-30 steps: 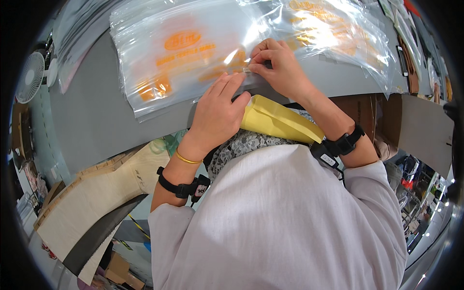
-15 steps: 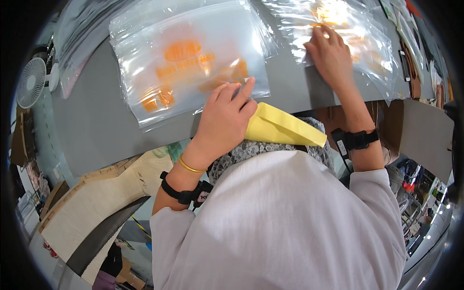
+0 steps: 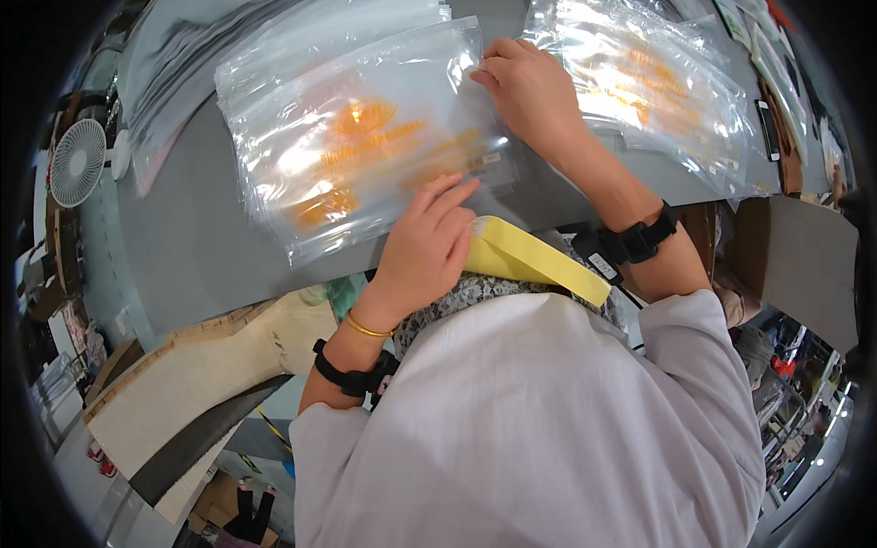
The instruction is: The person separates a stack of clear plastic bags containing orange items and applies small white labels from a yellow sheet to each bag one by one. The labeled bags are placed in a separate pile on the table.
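Note:
A stack of clear plastic bags [image 3: 274, 119] with orange print lies on the grey table in front of me. My right hand [image 3: 534, 91] is closed, with thumb and fingers pinching the upper right edge of the top clear plastic bag [image 3: 429, 100]. A small pale label [image 3: 491, 159] shows near that bag's lower right corner. My left hand [image 3: 427, 239] touches the bag's near edge with its fingertips. Beside its thumb it holds a folded yellow paper strip [image 3: 548, 265], which slants over my lap; the grip itself is partly hidden.
A second pile of printed clear bags [image 3: 639, 82] spreads at the right. Farther right lie a phone [image 3: 766, 128] and a brown strap [image 3: 788, 151]. Stacked grey-white sheets [image 3: 187, 78] and a white fan [image 3: 79, 163] are at the left. A cardboard box [image 3: 804, 265] stands right of my lap.
My right hand has moved left from the right pile and now grips the top bag of the left stack. The label now shows on that bag. My left hand has drawn slightly nearer.

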### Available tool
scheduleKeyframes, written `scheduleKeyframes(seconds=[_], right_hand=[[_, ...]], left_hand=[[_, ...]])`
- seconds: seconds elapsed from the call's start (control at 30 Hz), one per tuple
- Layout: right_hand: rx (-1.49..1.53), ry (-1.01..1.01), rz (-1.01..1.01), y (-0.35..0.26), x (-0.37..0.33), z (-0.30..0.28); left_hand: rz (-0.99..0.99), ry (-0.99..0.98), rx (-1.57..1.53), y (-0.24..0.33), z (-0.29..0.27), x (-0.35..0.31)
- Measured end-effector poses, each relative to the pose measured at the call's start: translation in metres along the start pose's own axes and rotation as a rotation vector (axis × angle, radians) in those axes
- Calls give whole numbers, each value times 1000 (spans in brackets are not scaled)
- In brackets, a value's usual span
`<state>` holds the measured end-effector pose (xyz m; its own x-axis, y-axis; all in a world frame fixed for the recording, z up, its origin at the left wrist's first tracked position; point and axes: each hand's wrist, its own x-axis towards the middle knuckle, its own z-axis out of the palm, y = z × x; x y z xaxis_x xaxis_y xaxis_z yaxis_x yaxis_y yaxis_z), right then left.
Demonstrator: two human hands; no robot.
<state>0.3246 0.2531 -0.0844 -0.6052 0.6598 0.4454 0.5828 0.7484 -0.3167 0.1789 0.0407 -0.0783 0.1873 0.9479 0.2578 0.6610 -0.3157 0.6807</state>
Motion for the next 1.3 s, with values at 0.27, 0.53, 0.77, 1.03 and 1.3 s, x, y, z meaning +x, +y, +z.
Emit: scheduleKeyframes(seconds=[0.27,0.53,0.77,1.03,1.3], right_hand=[[-50,39,366,134,-10,-52],[-337,205,38,127,9,-127],[287,-112,-2,-54,-74,-91],[261,14,0,-73,-93,-78],[814,-232,440,-69,-112,-72]], left_hand=[[-54,11,11,5,-9,-5],[-552,114,-486,9,-7,2],[-666,221,-1069,17,7,20],[-703,125,-1312,19,9,7],[-640,16,-1193,15,14,-4]])
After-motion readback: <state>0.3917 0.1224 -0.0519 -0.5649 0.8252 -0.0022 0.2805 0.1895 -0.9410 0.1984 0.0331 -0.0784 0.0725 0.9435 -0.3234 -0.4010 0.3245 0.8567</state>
